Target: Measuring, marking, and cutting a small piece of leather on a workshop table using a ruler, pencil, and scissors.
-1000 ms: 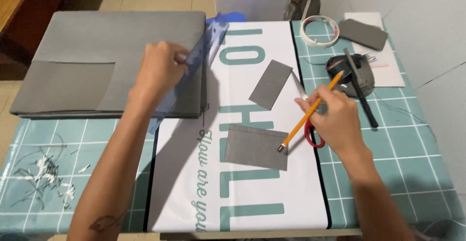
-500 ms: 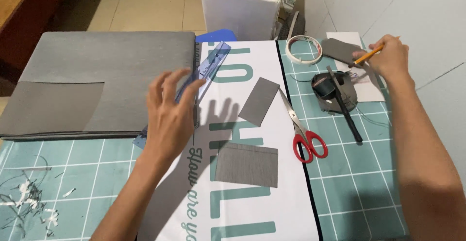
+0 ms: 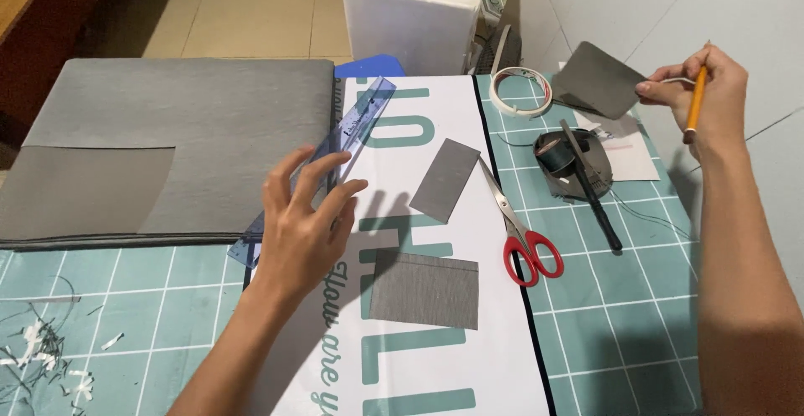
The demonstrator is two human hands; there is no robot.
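Pinching a grey sheet (image 3: 599, 79) and a pencil (image 3: 695, 102) together above the desk's far right corner, the right hand (image 3: 699, 98) could let the sheet slip, while the left hand (image 3: 303, 219), fingers spread loose, could nudge the blue ruler (image 3: 335, 152) askew.

The left hand (image 3: 306, 227) hides the blue ruler's (image 3: 356, 127) middle; the grey fabric sheet (image 3: 167, 144) runs off the left edge.
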